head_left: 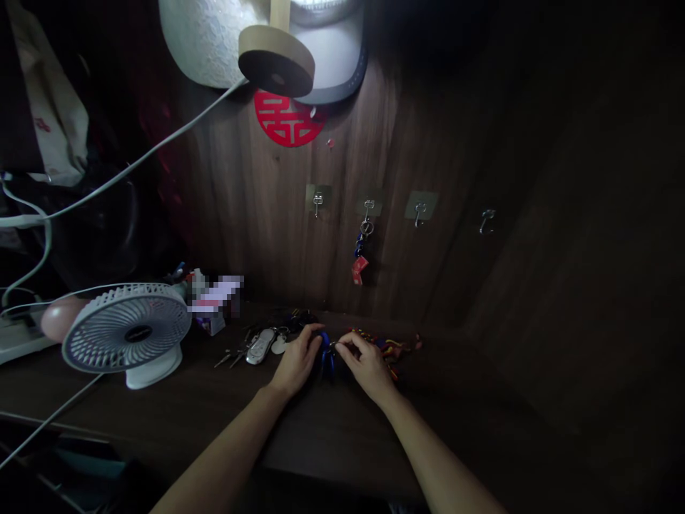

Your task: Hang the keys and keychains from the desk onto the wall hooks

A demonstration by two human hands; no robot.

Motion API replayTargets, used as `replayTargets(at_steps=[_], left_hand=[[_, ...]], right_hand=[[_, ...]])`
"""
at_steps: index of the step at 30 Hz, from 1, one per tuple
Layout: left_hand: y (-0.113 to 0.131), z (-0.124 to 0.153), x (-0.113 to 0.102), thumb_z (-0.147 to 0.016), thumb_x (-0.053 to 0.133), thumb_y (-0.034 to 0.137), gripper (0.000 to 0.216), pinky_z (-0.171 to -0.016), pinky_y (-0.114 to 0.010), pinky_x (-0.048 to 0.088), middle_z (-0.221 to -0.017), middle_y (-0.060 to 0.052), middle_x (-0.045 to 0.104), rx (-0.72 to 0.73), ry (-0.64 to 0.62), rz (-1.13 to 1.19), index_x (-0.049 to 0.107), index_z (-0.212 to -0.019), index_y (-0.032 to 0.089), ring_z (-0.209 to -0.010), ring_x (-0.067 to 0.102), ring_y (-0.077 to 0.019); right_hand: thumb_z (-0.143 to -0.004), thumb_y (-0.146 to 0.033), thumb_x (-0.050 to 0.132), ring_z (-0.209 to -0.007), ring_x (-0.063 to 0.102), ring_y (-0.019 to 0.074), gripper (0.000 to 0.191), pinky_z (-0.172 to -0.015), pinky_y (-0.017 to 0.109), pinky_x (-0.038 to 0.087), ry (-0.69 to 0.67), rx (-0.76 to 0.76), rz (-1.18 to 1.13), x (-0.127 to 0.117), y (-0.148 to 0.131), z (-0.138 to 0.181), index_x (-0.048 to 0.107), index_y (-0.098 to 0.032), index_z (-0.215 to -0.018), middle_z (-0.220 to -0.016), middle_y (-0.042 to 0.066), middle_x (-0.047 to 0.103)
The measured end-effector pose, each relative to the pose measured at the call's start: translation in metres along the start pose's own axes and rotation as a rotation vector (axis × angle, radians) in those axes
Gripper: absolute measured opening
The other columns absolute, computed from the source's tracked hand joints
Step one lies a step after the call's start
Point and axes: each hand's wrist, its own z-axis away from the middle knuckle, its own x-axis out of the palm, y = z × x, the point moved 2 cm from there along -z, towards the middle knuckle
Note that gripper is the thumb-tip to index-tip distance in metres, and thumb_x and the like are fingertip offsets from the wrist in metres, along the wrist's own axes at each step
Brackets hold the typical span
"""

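Above the dark wooden shelf, my left hand [297, 363] grips the left side of a bunch of blue key fobs [327, 357] between thumb and fingers. My right hand [369, 368] is closed in a pinch at the small metal ring on top of the same bunch. The fobs' exact shape is dim and partly hidden by my fingers. Left of my left hand lies a bunch of keys with a silver remote [260, 347] and a round pale tag [279, 345]. Just past my right hand lie red and yellow braided cords [393, 348].
A white fan [131, 332] stands at the left, near a small box [214, 323]. Several metal hooks line the back panel; from one hangs a key ring with a red tag [360, 270]. A lamp [276, 61] and its white cable [160, 145] hang above.
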Motion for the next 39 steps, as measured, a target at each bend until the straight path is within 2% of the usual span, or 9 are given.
replayTargets(at_steps=[3,8,13,18,25,33,39], left_hand=[[0.003,-0.001,-0.002,-0.091,0.039,0.029,0.024,-0.092,-0.031,0.041,-0.107,-0.005,0.059,0.094,0.034,-0.016,0.054,-0.108,0.020,-0.104,0.054,-0.0172],[0.011,0.002,-0.002,-0.090,0.045,0.030,0.018,-0.088,-0.031,0.042,-0.098,-0.005,0.059,0.196,-0.025,-0.037,0.059,-0.095,0.020,-0.097,0.054,-0.0169],[0.010,0.001,-0.001,-0.089,0.046,0.032,0.020,-0.080,-0.029,0.044,-0.086,-0.004,0.061,0.151,-0.044,-0.054,0.059,-0.085,0.018,-0.086,0.056,-0.0165],[0.009,0.000,-0.002,-0.090,0.043,0.035,0.025,-0.078,-0.028,0.044,-0.082,-0.003,0.061,0.098,-0.019,-0.030,0.058,-0.081,0.018,-0.081,0.056,-0.0161],[0.010,0.000,-0.002,-0.090,0.043,0.035,0.025,-0.077,-0.029,0.044,-0.082,-0.003,0.061,0.117,-0.006,-0.008,0.058,-0.080,0.018,-0.081,0.056,-0.0165],[0.005,-0.002,-0.004,-0.090,0.041,0.036,0.024,-0.080,-0.031,0.045,-0.088,-0.004,0.064,0.064,0.032,-0.008,0.058,-0.091,0.020,-0.084,0.058,-0.0178],[-0.008,-0.006,-0.002,-0.088,0.041,0.035,0.022,-0.080,-0.033,0.047,-0.087,-0.004,0.065,-0.009,0.063,-0.020,0.058,-0.090,0.020,-0.084,0.061,-0.0194]], right_hand=[[-0.085,-0.035,0.047,-0.053,0.049,0.0110,0.021,-0.051,0.022,0.038,0.023,0.012,-0.006,-0.001,0.001,0.000,0.058,-0.021,-0.074,-0.064,-0.002,0.059],[-0.085,-0.036,0.047,-0.051,0.048,0.0108,0.022,-0.050,0.022,0.036,0.026,0.003,-0.005,0.001,0.002,-0.001,0.057,-0.021,-0.074,-0.062,-0.002,0.058],[-0.086,-0.038,0.046,-0.050,0.047,0.0108,0.023,-0.050,0.022,0.036,0.010,0.011,-0.011,0.001,0.002,0.000,0.058,-0.021,-0.076,-0.061,-0.003,0.057],[-0.088,-0.039,0.040,-0.060,0.055,0.0132,0.028,-0.056,0.022,0.041,-0.009,0.039,-0.075,0.000,0.001,0.000,0.059,-0.020,-0.079,-0.068,0.000,0.061],[-0.085,-0.038,0.046,-0.058,0.053,0.0130,0.024,-0.053,0.022,0.040,0.002,0.052,-0.091,0.003,-0.002,0.000,0.059,-0.021,-0.075,-0.064,-0.001,0.060],[-0.084,-0.033,0.046,-0.057,0.052,0.0130,0.021,-0.054,0.022,0.040,0.122,0.033,0.013,-0.003,-0.002,-0.007,0.056,-0.021,-0.070,-0.062,-0.001,0.058],[-0.082,-0.032,0.046,-0.051,0.050,0.0120,0.020,-0.052,0.022,0.039,0.175,-0.023,0.115,-0.024,-0.006,-0.031,0.056,-0.021,-0.068,-0.058,-0.002,0.057]])
